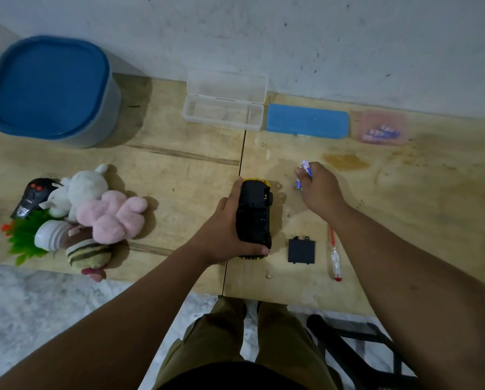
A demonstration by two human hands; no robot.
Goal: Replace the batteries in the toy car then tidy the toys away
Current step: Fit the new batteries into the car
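The toy car [254, 218] lies upside down on the bench [404, 220], gripped along its side by the left hand [224, 235]. Just to its right, the right hand [318, 190] pinches batteries [304, 170] above the wood. The black battery cover [301, 251] and a screwdriver [334, 254] lie near the front edge. At the back, a clear case [224, 108] stands open beside a blue case [307, 121], and a pink box [382, 128] holds more batteries. A lidded blue tub [50, 88] sits far left.
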